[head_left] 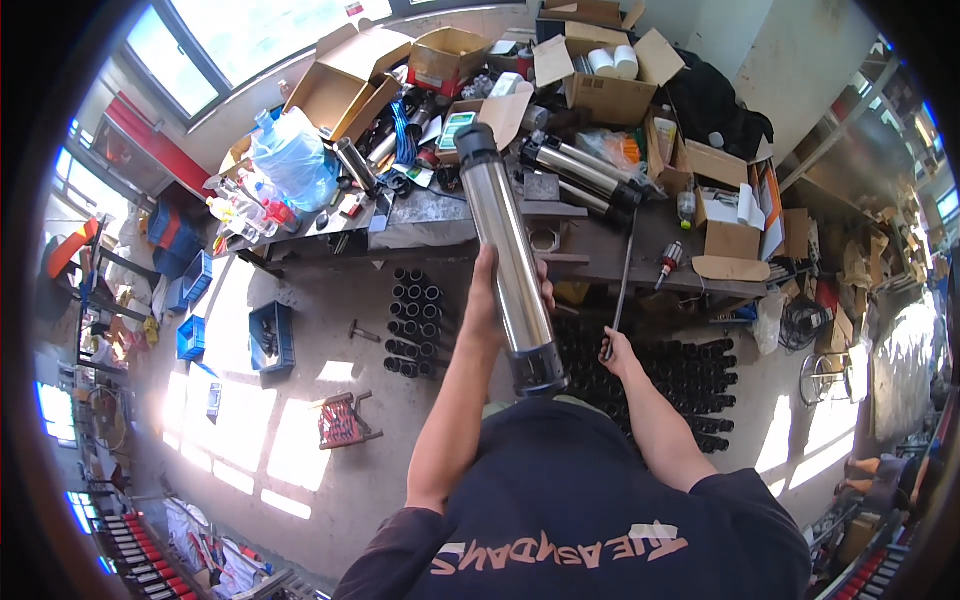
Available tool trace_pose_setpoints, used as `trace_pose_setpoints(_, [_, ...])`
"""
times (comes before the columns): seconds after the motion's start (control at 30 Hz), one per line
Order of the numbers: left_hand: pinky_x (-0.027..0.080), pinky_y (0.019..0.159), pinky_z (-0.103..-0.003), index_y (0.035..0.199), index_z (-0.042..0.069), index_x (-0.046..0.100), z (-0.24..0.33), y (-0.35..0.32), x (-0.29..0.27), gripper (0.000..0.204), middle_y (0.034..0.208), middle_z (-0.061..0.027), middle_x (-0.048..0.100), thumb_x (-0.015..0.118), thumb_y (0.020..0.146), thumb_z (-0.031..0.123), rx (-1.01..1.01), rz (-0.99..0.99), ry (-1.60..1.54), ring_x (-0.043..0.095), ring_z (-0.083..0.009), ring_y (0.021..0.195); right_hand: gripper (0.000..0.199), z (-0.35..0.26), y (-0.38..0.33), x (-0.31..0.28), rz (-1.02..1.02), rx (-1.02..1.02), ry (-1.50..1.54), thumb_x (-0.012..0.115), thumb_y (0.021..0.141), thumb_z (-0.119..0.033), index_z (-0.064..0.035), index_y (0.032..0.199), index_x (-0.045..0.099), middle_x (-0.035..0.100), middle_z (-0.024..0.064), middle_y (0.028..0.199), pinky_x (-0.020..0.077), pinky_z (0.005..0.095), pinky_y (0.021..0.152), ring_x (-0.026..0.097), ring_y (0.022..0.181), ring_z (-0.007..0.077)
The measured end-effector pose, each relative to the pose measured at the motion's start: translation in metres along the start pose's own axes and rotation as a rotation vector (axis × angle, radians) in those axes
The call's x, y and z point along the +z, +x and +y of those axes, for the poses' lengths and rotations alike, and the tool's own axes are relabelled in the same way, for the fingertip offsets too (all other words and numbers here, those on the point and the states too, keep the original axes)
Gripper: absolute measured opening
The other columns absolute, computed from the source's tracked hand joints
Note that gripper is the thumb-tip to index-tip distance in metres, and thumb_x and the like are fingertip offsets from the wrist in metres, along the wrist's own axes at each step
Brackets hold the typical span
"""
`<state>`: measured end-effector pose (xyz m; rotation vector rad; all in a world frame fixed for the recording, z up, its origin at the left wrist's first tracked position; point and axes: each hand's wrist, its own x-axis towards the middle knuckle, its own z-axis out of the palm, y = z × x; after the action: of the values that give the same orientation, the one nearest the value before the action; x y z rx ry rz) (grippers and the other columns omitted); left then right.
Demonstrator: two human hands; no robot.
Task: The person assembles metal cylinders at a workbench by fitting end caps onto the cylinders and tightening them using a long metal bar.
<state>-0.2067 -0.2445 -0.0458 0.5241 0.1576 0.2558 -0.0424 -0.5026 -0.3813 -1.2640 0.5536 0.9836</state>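
A shiny metal cylinder with black end caps (508, 255) stands tilted in front of me, its far end over the workbench edge and its near end by my shirt. My left hand (484, 300) is wrapped around its lower half, fingertips showing on the far side. Lower right, my right hand (617, 350) is closed on the near end of a long thin metal rod (627, 270), whose far end reaches up to the bench. More metal cylinders with black ends (585, 168) lie on the bench beyond the rod.
Open cardboard boxes (612, 98), a large clear water bottle (290, 160) and loose parts crowd the workbench (430, 236). Rows of black ring-shaped parts (690, 385) stand on the floor under and beside me. Leftward are blue bins (286, 352), a hammer (364, 331) and a small stool (345, 422).
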Motion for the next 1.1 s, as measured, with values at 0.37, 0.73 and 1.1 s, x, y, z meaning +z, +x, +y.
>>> trace_pose_setpoints(0.37, [0.059, 0.060, -0.043, 0.111, 0.000, 0.055, -0.001, -0.005, -0.022, 0.073, 0.087, -0.0149, 0.064, 0.032, 0.100, 0.069, 0.030, 0.172, 0.072, 0.068, -0.0286, 0.067, 0.026, 0.004, -0.012, 0.007, -0.012, 0.034, -0.007, 0.063, 0.092, -0.038, -0.0207, 0.075, 0.054, 0.053, -0.0056, 0.068, 0.0406, 0.0334, 0.059, 0.051, 0.061, 0.0127])
trace_pose_setpoints(0.73, [0.059, 0.060, -0.044, 0.106, -0.002, 0.058, 0.026, -0.010, 0.008, 0.074, 0.082, -0.0168, 0.065, 0.020, 0.104, 0.062, 0.075, 0.369, 0.313, 0.068, -0.0304, 0.065, 0.024, -0.001, -0.013, 0.026, -0.041, 0.048, 0.078, 0.065, 0.091, -0.038, -0.0197, 0.078, 0.057, 0.059, -0.0038, 0.073, 0.0424, 0.0370, 0.065, 0.055, 0.067, 0.0131])
trace_pose_setpoints(1.1, [0.061, 0.057, -0.043, 0.119, -0.002, 0.053, 0.031, -0.015, 0.020, 0.057, 0.085, -0.0170, 0.066, 0.025, 0.109, 0.048, 0.243, 0.439, 0.499, 0.068, -0.0303, 0.063, 0.027, 0.005, -0.001, 0.030, -0.017, 0.014, 0.131, 0.065, 0.090, -0.040, -0.0141, 0.083, 0.061, 0.060, -0.0029, 0.075, 0.0423, 0.0366, 0.067, 0.058, 0.071, 0.0125])
